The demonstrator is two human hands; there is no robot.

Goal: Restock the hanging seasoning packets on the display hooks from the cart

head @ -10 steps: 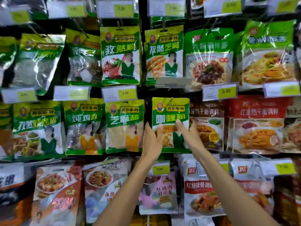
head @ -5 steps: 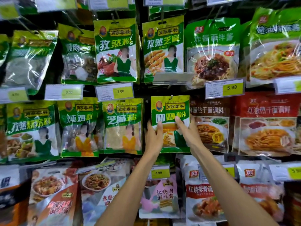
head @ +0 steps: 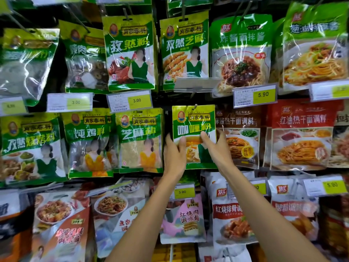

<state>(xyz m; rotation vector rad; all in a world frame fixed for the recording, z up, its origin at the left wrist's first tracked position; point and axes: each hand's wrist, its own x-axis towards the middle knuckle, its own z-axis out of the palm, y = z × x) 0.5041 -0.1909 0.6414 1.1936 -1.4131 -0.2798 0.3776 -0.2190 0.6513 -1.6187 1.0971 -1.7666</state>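
Observation:
A green and yellow curry powder packet [head: 193, 121] hangs at the middle of the display, its punched top on a metal hook [head: 195, 106]. My left hand [head: 174, 155] grips the packet's left edge, thumb on the front. My right hand [head: 217, 148] holds its right side, fingers spread over the front. Matching green seasoning packets [head: 140, 140] hang on hooks to the left and above. The cart is out of view.
Price tags [head: 130, 100] stick out on rails between the rows. Red and brown noodle sauce packets [head: 300, 135] hang to the right. White and pink sauce pouches [head: 182, 220] fill the row below my arms. A tilted clear tag holder [head: 194, 85] sits just above the held packet.
Both hands have stayed on the curry powder packet, sliding slightly higher on it. The camera has tilted so the shelves sit a little lower and closer in view.

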